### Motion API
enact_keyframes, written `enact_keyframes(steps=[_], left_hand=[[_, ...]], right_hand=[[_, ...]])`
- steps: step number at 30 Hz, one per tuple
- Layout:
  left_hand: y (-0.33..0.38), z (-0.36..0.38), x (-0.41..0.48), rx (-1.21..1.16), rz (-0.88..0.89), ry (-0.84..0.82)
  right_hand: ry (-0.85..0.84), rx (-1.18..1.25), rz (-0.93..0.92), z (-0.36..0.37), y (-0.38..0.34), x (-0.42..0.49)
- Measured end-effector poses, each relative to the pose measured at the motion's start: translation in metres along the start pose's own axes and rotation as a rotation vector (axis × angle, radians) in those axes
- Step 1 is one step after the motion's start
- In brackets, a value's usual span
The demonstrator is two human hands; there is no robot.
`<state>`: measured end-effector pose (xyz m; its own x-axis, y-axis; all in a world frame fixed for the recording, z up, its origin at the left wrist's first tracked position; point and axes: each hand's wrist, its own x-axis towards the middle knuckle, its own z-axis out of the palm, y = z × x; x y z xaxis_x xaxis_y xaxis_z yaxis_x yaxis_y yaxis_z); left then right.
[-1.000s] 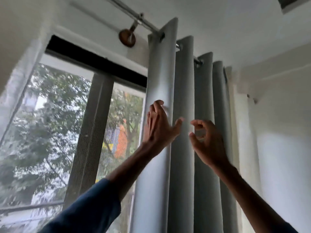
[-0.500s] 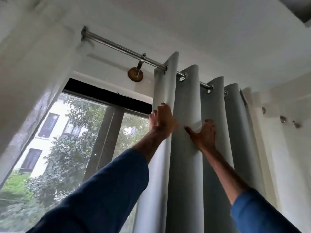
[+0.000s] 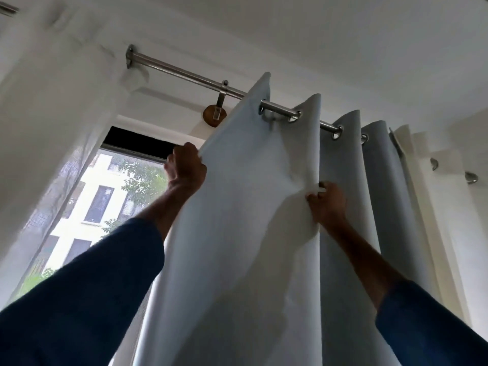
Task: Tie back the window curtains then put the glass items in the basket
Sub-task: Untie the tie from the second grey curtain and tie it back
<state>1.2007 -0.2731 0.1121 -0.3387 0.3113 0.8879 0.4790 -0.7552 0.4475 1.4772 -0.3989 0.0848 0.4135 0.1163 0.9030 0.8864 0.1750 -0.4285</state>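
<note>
The pale grey curtain (image 3: 264,233) fills the middle and right of the view, hanging by metal eyelets from a steel rod (image 3: 184,73) that runs from the upper left wall down toward the right. Its first panel is spread wide and flat between 2 raised arms, while the folds further right hang bunched together. To the left, the window (image 3: 100,196) shows a pale building and green leaves outside. Both arms, in dark blue sleeves, reach up and forward, well apart. The left hand (image 3: 184,169) is fisted around the curtain's leading edge, knuckles toward the camera, just below the black top of the window frame. The right hand (image 3: 327,202) sits lower, fingers curled and pinching a fold of the cloth, which puckers at that spot. A round wooden bracket (image 3: 214,115) holds the rod above the left hand.
</note>
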Motion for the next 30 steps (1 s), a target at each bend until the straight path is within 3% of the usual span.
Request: enact_keyframes(steps=[4,10,14,18,22,25,30], left_hand=[[0.003,-0.005,-0.011,-0.01,0.01,-0.005],[0.027,0.009,-0.045,-0.052,0.262,-0.132],[0.04,0.018,-0.06,-0.239,0.419,-0.116],[0.038,0.02,-0.063,-0.218,0.529,-0.152],[0.037,0.031,-0.071,-0.23,0.512,-0.31],[0.038,0.037,-0.09,-0.229,0.546,-0.371],[0.035,0.043,-0.113,-0.214,0.481,-0.449]], right_hand=[[0.019,0.006,-0.042,0.0,-0.001,0.005],[0.022,-0.029,-0.256,0.006,-0.066,-0.024],[-0.055,0.004,-0.371,0.024,-0.114,-0.04],[-0.044,0.054,-0.413,0.035,-0.115,-0.037],[0.021,0.122,-0.402,0.037,-0.076,-0.042],[0.022,0.232,-0.219,0.041,-0.047,-0.055],[0.042,0.131,-0.172,0.042,-0.014,-0.08]])
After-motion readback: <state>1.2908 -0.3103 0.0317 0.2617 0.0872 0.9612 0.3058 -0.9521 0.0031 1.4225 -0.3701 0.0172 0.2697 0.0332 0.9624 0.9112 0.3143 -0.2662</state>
